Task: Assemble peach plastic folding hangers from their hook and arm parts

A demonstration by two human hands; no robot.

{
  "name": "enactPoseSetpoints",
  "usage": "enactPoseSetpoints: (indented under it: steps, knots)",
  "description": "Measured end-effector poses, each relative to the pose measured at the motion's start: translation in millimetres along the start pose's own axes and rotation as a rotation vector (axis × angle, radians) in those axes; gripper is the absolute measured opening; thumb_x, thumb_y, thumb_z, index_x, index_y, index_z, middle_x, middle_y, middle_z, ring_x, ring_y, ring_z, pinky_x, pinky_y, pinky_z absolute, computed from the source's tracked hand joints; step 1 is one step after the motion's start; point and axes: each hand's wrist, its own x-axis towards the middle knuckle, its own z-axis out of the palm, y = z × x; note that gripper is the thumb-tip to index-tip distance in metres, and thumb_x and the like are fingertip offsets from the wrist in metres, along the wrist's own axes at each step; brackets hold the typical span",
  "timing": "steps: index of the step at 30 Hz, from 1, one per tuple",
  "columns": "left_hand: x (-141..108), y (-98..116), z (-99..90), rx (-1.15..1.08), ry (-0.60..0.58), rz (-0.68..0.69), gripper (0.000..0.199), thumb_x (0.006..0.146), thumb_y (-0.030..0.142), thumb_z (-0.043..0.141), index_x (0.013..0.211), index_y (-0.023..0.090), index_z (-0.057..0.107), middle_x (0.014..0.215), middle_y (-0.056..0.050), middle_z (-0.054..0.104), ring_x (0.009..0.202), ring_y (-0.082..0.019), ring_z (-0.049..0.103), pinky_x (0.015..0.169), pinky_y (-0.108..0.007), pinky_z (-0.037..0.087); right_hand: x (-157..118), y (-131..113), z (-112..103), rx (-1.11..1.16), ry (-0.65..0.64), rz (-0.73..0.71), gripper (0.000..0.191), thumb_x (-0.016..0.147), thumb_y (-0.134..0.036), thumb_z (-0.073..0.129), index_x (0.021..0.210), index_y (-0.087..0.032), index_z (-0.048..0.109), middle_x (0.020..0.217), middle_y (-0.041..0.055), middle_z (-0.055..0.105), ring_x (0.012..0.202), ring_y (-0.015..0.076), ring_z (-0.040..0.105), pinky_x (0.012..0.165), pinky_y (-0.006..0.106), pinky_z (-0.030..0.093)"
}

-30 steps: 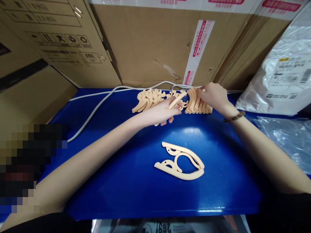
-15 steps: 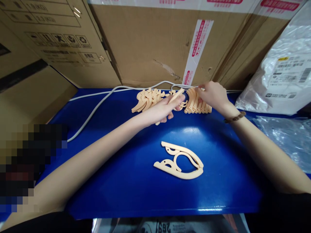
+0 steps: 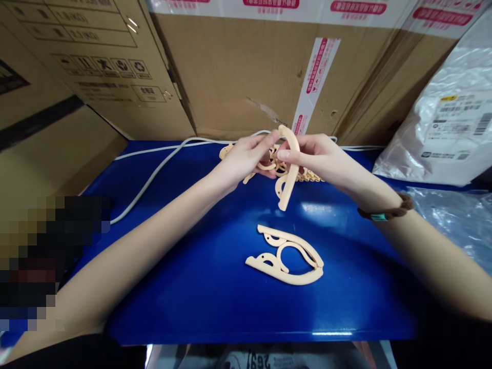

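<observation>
My right hand [image 3: 317,156] pinches a beige curved hanger arm [image 3: 291,177], which stands nearly upright above the table. The fingers of my left hand [image 3: 244,156] are closed round another beige hanger piece [image 3: 249,178], mostly hidden; its end pokes out below them. My left thumb and index finger are close to the top of the arm in my right hand; I cannot tell whether they touch it. Nearer to me, a folded beige hanger [image 3: 295,279] lies flat on the blue table [image 3: 215,297]. Behind my hands are piles of more beige hanger parts [image 3: 311,177], partly covered.
Cardboard boxes [image 3: 238,72] wall the back and left. A white cable [image 3: 149,179] runs over the table's left and rear. At right stand a white plastic parcel [image 3: 430,128] and a clear plastic bag [image 3: 453,215]. A pixelated dark patch covers the left edge.
My right hand has come away from the right-hand pile with a hanger arm, moving left and nearer to me. My left hand has shifted slightly left and turned. The folded hanger stays put.
</observation>
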Motion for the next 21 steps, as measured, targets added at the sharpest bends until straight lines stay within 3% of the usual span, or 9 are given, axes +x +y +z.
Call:
enactPoseSetpoints:
  steps: [5, 9, 13, 15, 18, 21]
  knots:
    - [3, 6, -7.9, 0.042, 0.125, 0.116, 0.044, 0.104, 0.033, 0.037, 0.062, 0.020, 0.030, 0.052, 0.008, 0.025, 0.049, -0.006, 0.049, 0.064, -0.018, 0.051, 1, 4, -21, -0.183, 0.190, 0.009, 0.034, 0.084, -0.056, 0.064, 0.089, -0.022, 0.070, 0.079, 0.0016, 0.068, 0.072, 0.0168, 0.059, 0.060, 0.029, 0.043]
    - [6, 3, -13.8, 0.149, 0.129, 0.260, 0.047, 0.102, 0.029, 0.038, 0.057, 0.019, 0.034, 0.053, 0.004, 0.037, 0.061, -0.008, 0.055, 0.070, -0.019, 0.048, -3, 2, -35, -0.477, 0.314, -0.077, 0.031, 0.090, -0.049, 0.057, 0.104, -0.024, 0.069, 0.089, 0.0034, 0.071, 0.080, 0.0203, 0.064, 0.069, 0.032, 0.047]
    - [-1, 4, -11.6, 0.382, 0.079, 0.373, 0.043, 0.101, 0.034, 0.038, 0.060, 0.019, 0.041, 0.058, 0.002, 0.045, 0.056, -0.009, 0.048, 0.063, -0.020, 0.042, -8, 3, -33, -1.069, 0.305, -0.029, 0.040, 0.100, -0.042, 0.033, 0.118, -0.024, 0.064, 0.104, 0.0094, 0.071, 0.094, 0.0275, 0.065, 0.077, 0.038, 0.044]
    - [-6, 6, -9.4, 0.529, 0.090, 0.423, 0.041, 0.100, 0.035, 0.038, 0.063, 0.020, 0.042, 0.058, 0.002, 0.043, 0.057, -0.011, 0.047, 0.060, -0.021, 0.039, -8, 6, -28, -1.191, 0.241, 0.010, 0.041, 0.100, -0.035, 0.029, 0.121, -0.022, 0.061, 0.104, 0.0125, 0.071, 0.090, 0.0289, 0.064, 0.074, 0.040, 0.043]
    - [-11, 6, -8.2, 0.692, 0.168, 0.475, 0.037, 0.100, 0.033, 0.037, 0.066, 0.021, 0.042, 0.062, 0.002, 0.045, 0.061, -0.012, 0.048, 0.062, -0.022, 0.036, -6, 7, -25, -0.998, 0.220, -0.001, 0.034, 0.097, -0.034, 0.034, 0.106, -0.020, 0.064, 0.085, 0.0110, 0.069, 0.070, 0.0237, 0.061, 0.066, 0.037, 0.042]
    - [-4, -2, -9.3, 0.717, 0.216, 0.493, 0.034, 0.101, 0.031, 0.037, 0.069, 0.021, 0.043, 0.064, 0.002, 0.047, 0.062, -0.012, 0.049, 0.065, -0.023, 0.035, -5, 3, -29, -0.439, 0.308, -0.062, 0.030, 0.096, -0.040, 0.038, 0.088, -0.022, 0.061, 0.065, 0.0025, 0.058, 0.047, 0.0131, 0.047, 0.052, 0.030, 0.037]
